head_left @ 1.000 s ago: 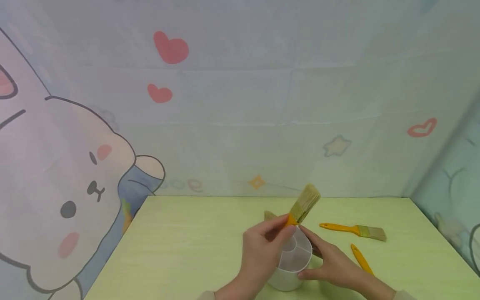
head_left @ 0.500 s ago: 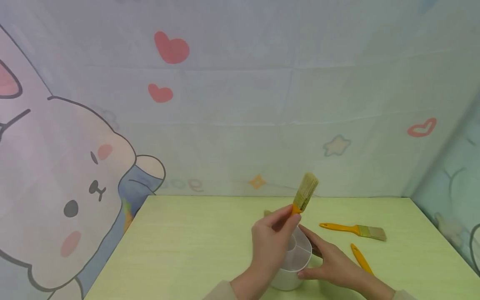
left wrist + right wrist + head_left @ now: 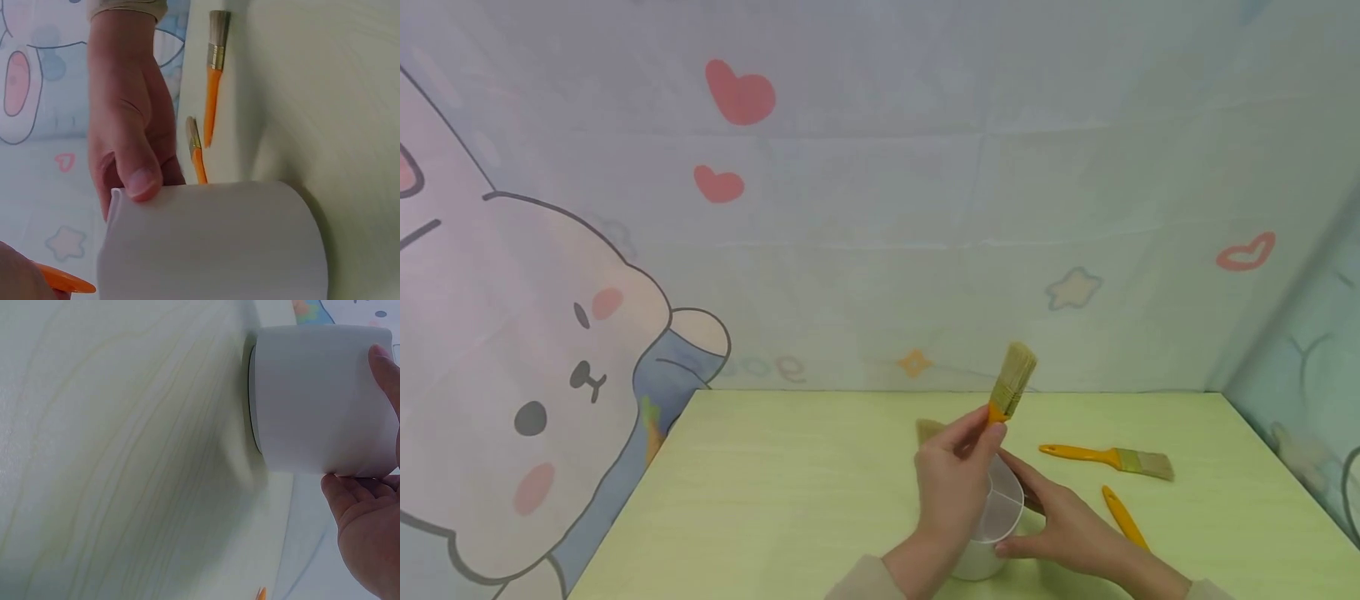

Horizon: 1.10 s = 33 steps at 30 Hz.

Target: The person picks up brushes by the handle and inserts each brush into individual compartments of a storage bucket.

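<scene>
While the left hand pinches the orange handle of a paintbrush just below the ferrule, bristles up, the handle's lower end hangs over or in the white divided cup; the fingers hide which. The right hand curls around the cup's right wall, thumb on the rim, steadying it near the front edge of the tabletop, right of centre. The brush looks light and stiff in the handle and soft at the bristles, so the handle is the sound place to hold it. The thin plastic cup seems light and smooth, likely to tip or slide unless braced. Two more brushes lie towards the right edge: one flat beyond the right hand, another partly behind that wrist. A further bristle tip peeks out behind the left hand. The left half of the tabletop offers open room; the printed backdrop closes the far edge.
</scene>
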Motion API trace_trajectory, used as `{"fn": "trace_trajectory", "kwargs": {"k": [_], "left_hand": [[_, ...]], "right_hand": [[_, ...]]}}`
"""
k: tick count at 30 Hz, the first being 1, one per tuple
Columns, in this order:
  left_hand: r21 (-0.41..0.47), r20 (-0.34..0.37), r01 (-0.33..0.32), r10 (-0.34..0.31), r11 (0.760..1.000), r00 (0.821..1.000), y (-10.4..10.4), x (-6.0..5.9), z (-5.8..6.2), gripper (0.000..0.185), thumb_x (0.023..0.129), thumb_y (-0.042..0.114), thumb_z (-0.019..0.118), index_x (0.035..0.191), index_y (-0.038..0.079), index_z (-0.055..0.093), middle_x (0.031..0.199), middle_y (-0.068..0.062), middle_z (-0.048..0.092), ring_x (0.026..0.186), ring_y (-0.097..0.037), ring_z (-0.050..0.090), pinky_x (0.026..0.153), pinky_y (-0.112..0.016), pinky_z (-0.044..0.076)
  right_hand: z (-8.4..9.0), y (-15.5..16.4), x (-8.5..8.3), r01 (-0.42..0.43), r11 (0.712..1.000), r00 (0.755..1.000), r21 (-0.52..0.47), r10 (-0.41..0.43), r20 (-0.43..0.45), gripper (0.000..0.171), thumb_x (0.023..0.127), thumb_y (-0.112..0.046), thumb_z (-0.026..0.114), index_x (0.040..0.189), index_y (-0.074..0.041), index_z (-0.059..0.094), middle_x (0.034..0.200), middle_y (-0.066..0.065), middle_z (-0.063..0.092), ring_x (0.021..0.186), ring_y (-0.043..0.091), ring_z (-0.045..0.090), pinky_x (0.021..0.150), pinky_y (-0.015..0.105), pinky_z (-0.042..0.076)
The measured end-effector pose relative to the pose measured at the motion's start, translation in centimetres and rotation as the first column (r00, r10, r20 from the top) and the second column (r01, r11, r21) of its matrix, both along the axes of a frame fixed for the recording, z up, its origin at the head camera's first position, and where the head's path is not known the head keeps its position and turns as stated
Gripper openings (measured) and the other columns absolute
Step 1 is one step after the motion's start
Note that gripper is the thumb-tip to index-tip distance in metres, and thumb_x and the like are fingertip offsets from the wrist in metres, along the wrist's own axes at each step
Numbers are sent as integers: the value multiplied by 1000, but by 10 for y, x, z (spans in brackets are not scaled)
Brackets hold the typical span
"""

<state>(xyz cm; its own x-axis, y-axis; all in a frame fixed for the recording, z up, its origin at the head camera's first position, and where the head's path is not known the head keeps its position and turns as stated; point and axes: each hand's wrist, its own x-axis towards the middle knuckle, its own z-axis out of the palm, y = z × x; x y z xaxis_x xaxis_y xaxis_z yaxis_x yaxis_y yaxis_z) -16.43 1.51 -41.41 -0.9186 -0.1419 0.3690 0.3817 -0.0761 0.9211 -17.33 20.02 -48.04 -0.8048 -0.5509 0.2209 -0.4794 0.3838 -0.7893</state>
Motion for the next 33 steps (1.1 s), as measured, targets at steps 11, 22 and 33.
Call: {"fn": "trace_trajectory", "kwargs": {"k": [11,22,33], "left_hand": [[-100,-60,-59,54,993,997,-1,-2,-13,25,95,13,82,117,1,81,101,-11,82,83,-7,73,70,-20,64],[-133,-10,-37,36,990,999,-3,1,-17,21,97,11,80,117,3,79,105,-10,81,87,-10,74,70,-19,63],[-208,-32,-59,54,976,998,-5,1,-22,20,98,11,80,117,4,78,108,-8,81,96,-15,77,84,-23,65]], "right_hand": [[-2,0,0,13,1000,1000,10,-13,-1,111,87,-41,91,171,-16,24,171,18,36,146,25,51,111,22,51],[-1,0,0,19,1000,1000,20,-19,3,110,87,-37,91,171,-14,24,171,19,35,145,34,51,111,25,53],[-2,0,0,33,999,999,35,-32,-18,110,87,-43,90,171,-13,25,168,19,40,143,34,54,111,28,54]]}}
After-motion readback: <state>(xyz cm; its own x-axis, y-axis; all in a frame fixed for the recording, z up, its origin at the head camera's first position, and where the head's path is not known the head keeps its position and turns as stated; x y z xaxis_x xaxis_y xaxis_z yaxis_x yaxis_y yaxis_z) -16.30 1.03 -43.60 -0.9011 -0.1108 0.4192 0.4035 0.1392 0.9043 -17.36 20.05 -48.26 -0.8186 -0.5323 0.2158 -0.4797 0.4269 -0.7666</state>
